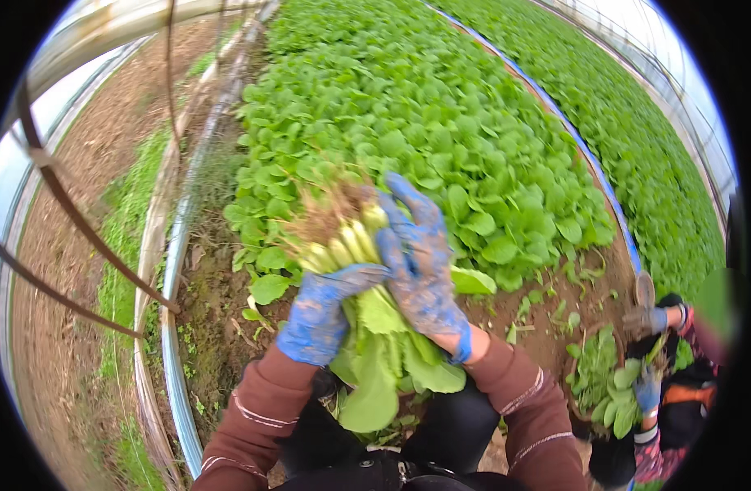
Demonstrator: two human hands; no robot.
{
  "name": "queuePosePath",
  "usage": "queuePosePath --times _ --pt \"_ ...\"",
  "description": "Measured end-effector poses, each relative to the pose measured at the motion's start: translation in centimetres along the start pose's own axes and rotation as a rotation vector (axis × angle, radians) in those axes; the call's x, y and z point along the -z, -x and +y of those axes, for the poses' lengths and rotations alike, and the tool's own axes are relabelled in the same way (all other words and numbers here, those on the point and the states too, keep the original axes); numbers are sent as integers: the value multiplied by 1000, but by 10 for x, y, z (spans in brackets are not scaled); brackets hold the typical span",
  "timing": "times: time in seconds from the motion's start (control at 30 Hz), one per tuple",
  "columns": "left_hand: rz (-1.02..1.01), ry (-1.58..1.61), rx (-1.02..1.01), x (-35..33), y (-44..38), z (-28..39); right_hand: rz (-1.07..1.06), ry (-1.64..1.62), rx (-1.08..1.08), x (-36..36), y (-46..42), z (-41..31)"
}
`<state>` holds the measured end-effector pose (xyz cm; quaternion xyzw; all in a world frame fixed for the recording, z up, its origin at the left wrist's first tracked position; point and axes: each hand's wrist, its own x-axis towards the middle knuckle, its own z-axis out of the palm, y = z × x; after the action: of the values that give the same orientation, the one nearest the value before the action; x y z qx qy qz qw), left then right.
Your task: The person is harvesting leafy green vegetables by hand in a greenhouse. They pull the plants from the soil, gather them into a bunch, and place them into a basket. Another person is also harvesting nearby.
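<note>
My left hand (320,313), in a muddy blue glove, is closed around a bunch of leafy greens (375,368). Pale stems (344,245) lie side by side above its thumb, and the thin soil-covered roots (326,215) point away from me. Broad green leaves hang down towards my lap. My right hand (418,264), gloved the same way, rests along the bunch's right side with its fingers stretched out and apart. Its palm and the stems behind it are hidden.
A dense bed of greens (412,123) lies ahead, edged by blue-white plastic sheeting (572,129). At right, a co-worker's gloved hand (647,391) holds greens over a filled container (590,362). Plastic-covered edging (182,344) and curved metal rods (87,221) stand left.
</note>
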<state>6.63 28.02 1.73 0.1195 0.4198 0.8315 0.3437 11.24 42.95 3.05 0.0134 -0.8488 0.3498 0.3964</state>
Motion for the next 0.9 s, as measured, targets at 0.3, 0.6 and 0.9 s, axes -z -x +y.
queuePosePath --times 0.3,0.6,0.9 --pt "192 -133 -45 -8 -15 -17 -126 -614 -188 -20 21 47" --pt "-3 -536 -52 16 -49 -5 -1136 838 -284 39 241 320" --pt "90 -719 48 54 -80 -24 -1582 1470 121 54 271 458"
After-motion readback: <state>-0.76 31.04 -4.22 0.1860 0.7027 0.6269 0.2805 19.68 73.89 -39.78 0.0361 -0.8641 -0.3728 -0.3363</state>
